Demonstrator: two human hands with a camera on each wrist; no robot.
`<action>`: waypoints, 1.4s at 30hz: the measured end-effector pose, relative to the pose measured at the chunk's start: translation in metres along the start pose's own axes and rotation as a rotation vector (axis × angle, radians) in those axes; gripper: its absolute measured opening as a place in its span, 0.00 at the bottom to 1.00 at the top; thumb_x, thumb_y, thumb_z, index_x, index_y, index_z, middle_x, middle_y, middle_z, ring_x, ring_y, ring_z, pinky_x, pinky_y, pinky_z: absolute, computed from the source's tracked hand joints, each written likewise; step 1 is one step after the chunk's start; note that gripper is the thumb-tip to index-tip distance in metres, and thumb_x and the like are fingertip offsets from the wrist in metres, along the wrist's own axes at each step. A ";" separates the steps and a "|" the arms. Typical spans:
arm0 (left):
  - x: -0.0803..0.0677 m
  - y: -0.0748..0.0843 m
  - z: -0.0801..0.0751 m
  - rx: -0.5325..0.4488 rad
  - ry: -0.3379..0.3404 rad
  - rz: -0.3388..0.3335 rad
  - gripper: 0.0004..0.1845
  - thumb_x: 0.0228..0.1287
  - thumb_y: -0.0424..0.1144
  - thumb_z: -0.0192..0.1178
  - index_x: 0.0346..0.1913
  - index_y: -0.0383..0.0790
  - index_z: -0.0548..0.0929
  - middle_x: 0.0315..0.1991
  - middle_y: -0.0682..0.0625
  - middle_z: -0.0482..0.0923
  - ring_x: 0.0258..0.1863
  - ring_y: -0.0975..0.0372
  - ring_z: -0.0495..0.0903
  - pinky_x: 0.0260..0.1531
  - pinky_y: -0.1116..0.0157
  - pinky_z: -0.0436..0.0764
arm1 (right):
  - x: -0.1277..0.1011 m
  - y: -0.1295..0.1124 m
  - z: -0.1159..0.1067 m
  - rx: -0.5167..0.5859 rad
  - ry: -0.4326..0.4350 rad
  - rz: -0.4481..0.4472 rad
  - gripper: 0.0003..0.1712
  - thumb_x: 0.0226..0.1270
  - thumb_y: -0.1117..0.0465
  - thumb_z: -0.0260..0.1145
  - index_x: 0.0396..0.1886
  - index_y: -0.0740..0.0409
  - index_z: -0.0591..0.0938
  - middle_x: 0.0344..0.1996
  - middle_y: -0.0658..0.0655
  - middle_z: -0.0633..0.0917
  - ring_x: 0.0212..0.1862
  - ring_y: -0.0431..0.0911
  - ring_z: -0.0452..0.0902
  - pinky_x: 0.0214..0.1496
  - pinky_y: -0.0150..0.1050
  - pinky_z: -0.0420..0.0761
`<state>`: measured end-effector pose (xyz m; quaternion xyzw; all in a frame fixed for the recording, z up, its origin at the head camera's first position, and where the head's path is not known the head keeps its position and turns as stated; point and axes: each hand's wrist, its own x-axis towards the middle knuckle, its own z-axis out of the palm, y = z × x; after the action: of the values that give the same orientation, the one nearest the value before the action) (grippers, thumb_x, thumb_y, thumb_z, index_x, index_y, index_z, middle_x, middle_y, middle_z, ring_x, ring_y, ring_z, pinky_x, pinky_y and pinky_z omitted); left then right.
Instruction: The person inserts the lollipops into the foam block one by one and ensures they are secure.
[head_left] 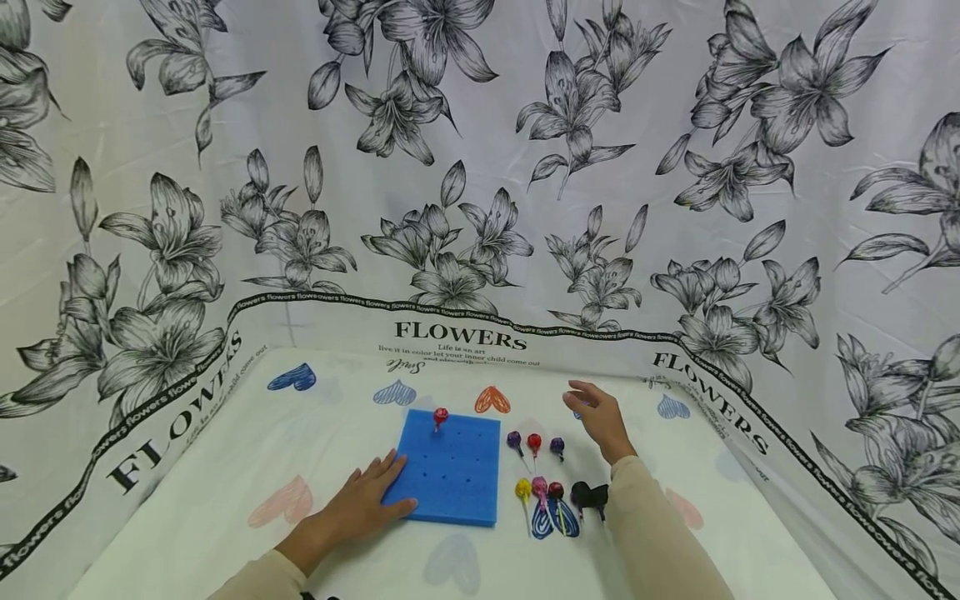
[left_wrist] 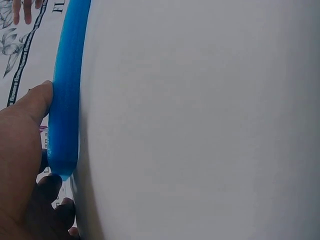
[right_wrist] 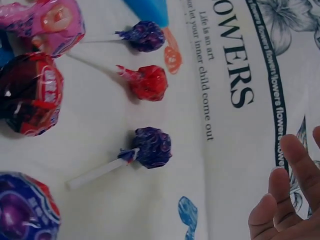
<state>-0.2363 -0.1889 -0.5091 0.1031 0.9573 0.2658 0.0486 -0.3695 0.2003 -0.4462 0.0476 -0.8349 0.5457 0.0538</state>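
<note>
A blue foam board [head_left: 457, 467] with rows of small holes lies flat on the table. One red lollipop [head_left: 440, 415] stands upright in a hole at its far edge. My left hand [head_left: 371, 496] rests flat on the board's near left corner, and its thumb [left_wrist: 32, 105] lies against the foam's edge [left_wrist: 67, 100]. My right hand [head_left: 594, 410] hovers with relaxed fingers [right_wrist: 290, 195], holding nothing, just beyond the loose lollipops. Nearest to it are a purple lollipop [head_left: 557, 446] [right_wrist: 150, 146], a red one [head_left: 533, 440] [right_wrist: 150, 82] and another purple one [head_left: 513, 438] [right_wrist: 146, 36].
Closer to me lie a yellow lollipop [head_left: 522, 488], a pink one [head_left: 539, 485] [right_wrist: 55, 20], a dark red one [head_left: 556, 490] [right_wrist: 30, 92] and a black-wrapped one [head_left: 588, 496]. White flower-print cloth [head_left: 480, 167] covers the table and rises as walls at the back and both sides.
</note>
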 end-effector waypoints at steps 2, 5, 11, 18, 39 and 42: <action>0.000 0.000 0.000 -0.002 -0.001 -0.001 0.47 0.61 0.66 0.56 0.74 0.39 0.60 0.74 0.41 0.52 0.72 0.42 0.48 0.66 0.40 0.45 | 0.001 0.009 0.003 0.002 -0.006 0.010 0.29 0.64 0.44 0.67 0.62 0.49 0.78 0.55 0.59 0.80 0.60 0.57 0.72 0.59 0.59 0.69; -0.002 0.000 -0.002 -0.009 -0.006 -0.005 0.47 0.61 0.66 0.57 0.74 0.39 0.60 0.74 0.41 0.52 0.72 0.41 0.48 0.66 0.40 0.44 | 0.001 0.017 0.007 -0.005 -0.009 0.017 0.28 0.64 0.45 0.67 0.61 0.51 0.79 0.55 0.60 0.80 0.59 0.57 0.73 0.59 0.59 0.70; -0.002 0.003 -0.003 -0.020 -0.003 0.007 0.47 0.61 0.65 0.57 0.74 0.38 0.60 0.74 0.40 0.52 0.71 0.41 0.48 0.65 0.39 0.44 | 0.001 0.028 0.012 -0.064 0.017 0.089 0.25 0.65 0.50 0.68 0.59 0.53 0.80 0.53 0.61 0.81 0.57 0.59 0.74 0.57 0.61 0.70; -0.001 0.003 -0.002 -0.015 -0.004 -0.006 0.47 0.61 0.65 0.57 0.74 0.38 0.60 0.74 0.40 0.52 0.72 0.41 0.48 0.66 0.40 0.44 | 0.000 0.039 0.019 -0.106 -0.023 0.189 0.27 0.64 0.52 0.68 0.61 0.57 0.79 0.53 0.62 0.81 0.57 0.60 0.74 0.59 0.61 0.68; -0.002 0.005 -0.004 -0.040 -0.002 0.016 0.46 0.62 0.65 0.56 0.74 0.38 0.60 0.74 0.39 0.53 0.72 0.41 0.47 0.66 0.40 0.43 | -0.002 0.044 0.026 -0.362 -0.099 0.288 0.22 0.62 0.56 0.71 0.55 0.57 0.82 0.45 0.61 0.82 0.45 0.56 0.77 0.49 0.56 0.76; -0.003 0.004 -0.004 -0.037 -0.003 0.013 0.46 0.62 0.65 0.56 0.74 0.38 0.60 0.74 0.39 0.53 0.72 0.41 0.47 0.66 0.40 0.43 | -0.001 0.045 0.028 -0.364 -0.114 0.316 0.22 0.63 0.56 0.70 0.55 0.57 0.81 0.44 0.60 0.81 0.41 0.54 0.77 0.47 0.52 0.77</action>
<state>-0.2336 -0.1882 -0.5037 0.1086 0.9515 0.2834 0.0501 -0.3759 0.1925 -0.4978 -0.0631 -0.9183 0.3842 -0.0717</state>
